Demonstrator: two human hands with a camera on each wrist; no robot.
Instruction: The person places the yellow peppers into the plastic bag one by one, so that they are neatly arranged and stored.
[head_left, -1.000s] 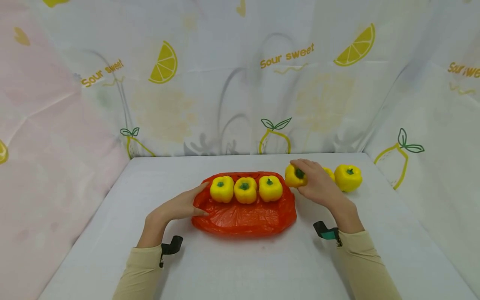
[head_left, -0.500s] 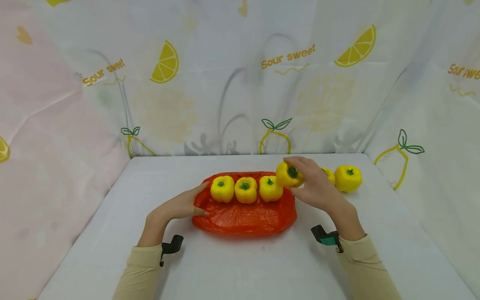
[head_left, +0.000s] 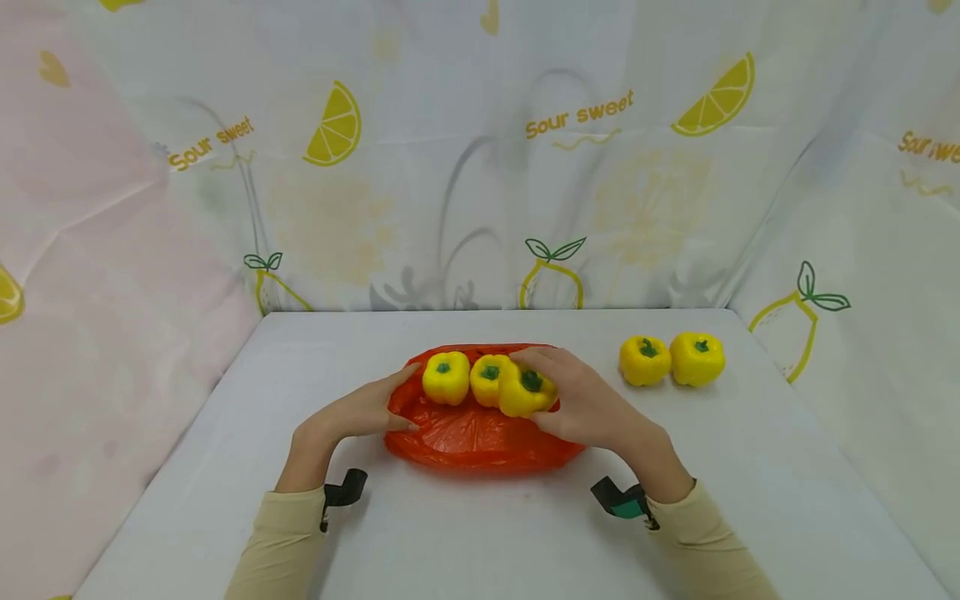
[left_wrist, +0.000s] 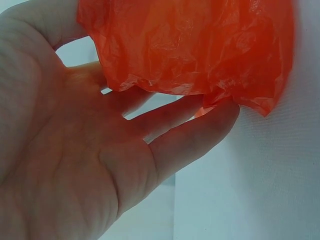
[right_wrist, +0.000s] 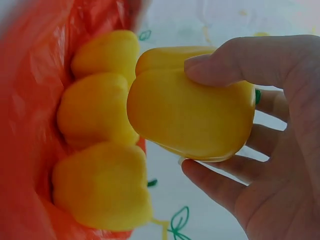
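Note:
A red plastic bag (head_left: 480, 450) lies with its mouth spread wide at mid-table. My left hand (head_left: 358, 409) holds its left side, thumb and fingers spread round the rim; in the left wrist view the red film (left_wrist: 190, 45) covers most fingertips. Over the bag, my right hand (head_left: 588, 400) grips a yellow bell pepper (right_wrist: 190, 110) between thumb and fingers, its green stem toward the palm. Three more bell peppers sit in a row in the bag, including a left one (head_left: 446, 378) and a middle one (head_left: 486, 377). The held pepper and hand hide the third in the head view.
Two yellow bell peppers stand side by side at the table's back right, one nearer (head_left: 645, 361) and one farther right (head_left: 697, 359). A white cloth (head_left: 450, 542) covers the table. Printed fabric (head_left: 480, 167) with lemon drawings closes off the back and sides.
My right hand has carried its bell pepper left and toward me, from the bag's right edge to over the bag. The two peppers at right are now fully uncovered. My left hand stays put.

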